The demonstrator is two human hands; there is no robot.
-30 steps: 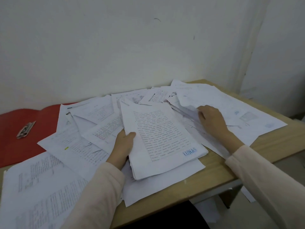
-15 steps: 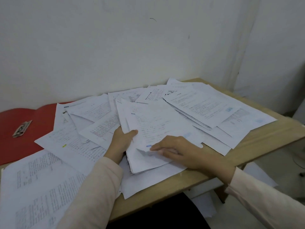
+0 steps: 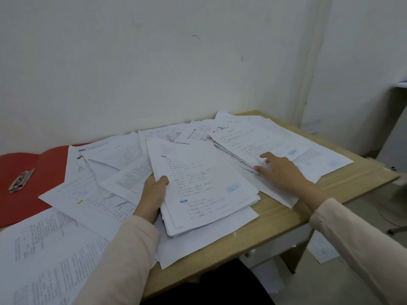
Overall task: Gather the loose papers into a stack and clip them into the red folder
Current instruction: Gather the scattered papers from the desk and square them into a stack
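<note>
Far left: red folder (image 3: 26,164) lies open and flat on the counter (image 3: 275,219), against the wall. Metal clip (image 3: 21,181) sits on the folder's inner face, near its left part, not holding any sheet. Folder's right and near edges are covered by loose papers (image 3: 88,194).

Loose papers spread overlapping across most of the counter, printed text up, at mixed angles. One large sheet at near left (image 3: 44,260) hangs toward the camera over the counter's front edge.

Centre: left hand (image 3: 154,192) grips a gathered stack (image 3: 202,190) at its left edge, thumb curled on top of the top page, fingers under and hidden. Stack is thick, edges uneven, tilted so its long side runs away from the camera and slightly left. It rests on other sheets; one plain sheet (image 3: 209,245) sticks out below it toward the front edge. Top page has printed lines and small blue marks.

Right: right hand (image 3: 279,170) lies palm down on a spread of sheets (image 3: 286,148) at the counter's right side, fingers extended and a bit fanned, fingertips touching the near-left edge of the top sheet. Nothing lifted; cannot tell if any sheet is pinched under the fingers. Both arms are in pale long sleeves.

Bare wood of the counter shows along the front right edge. More paper (image 3: 321,249) lies on the floor under the counter's right end. White wall behind, corner at right.
</note>
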